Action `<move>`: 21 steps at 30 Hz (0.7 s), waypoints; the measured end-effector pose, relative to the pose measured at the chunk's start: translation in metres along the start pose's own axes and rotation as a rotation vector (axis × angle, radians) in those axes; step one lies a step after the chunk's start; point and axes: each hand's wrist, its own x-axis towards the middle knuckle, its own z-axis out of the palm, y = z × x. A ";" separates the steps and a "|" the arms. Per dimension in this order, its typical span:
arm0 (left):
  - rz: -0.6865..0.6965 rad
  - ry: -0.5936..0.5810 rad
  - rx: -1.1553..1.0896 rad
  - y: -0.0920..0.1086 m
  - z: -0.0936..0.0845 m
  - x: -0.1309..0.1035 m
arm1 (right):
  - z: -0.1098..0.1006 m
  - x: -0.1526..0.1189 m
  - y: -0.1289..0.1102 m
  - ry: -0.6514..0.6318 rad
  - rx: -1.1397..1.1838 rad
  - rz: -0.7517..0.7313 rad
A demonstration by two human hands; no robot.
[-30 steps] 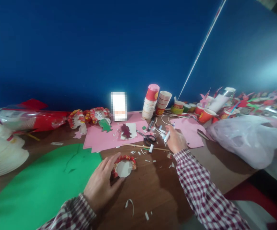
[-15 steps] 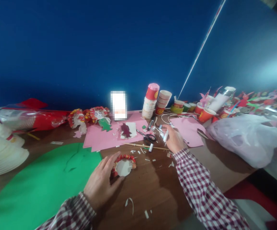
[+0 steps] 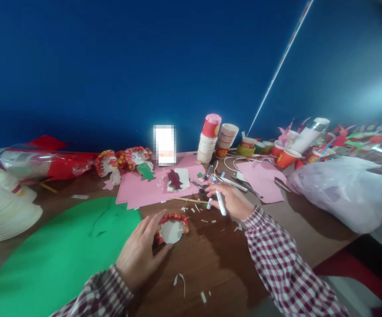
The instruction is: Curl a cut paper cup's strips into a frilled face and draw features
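My left hand curves around the left side of a small round piece with a red and yellow crinkled rim and a pale centre, its thumb near the lower edge. A white marker is in my right hand, pointing down toward the table. Beside its fingertips lies a small white cap-like piece. Dark-handled scissors are just behind that hand, partly hidden. A thin wooden stick and white paper scraps lie between the hands.
A green sheet covers the left. Pink sheets lie farther back, with a dark fish-like cutout. Paper cups are stacked by the blue wall. A white plastic bag sits at the right.
My right hand has come back toward me and slightly left with the white marker, reaching the small white piece. My left hand has stayed around the round piece.
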 end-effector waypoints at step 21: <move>0.032 -0.008 -0.042 -0.001 -0.001 -0.001 | 0.014 0.001 -0.005 0.008 -0.100 -0.066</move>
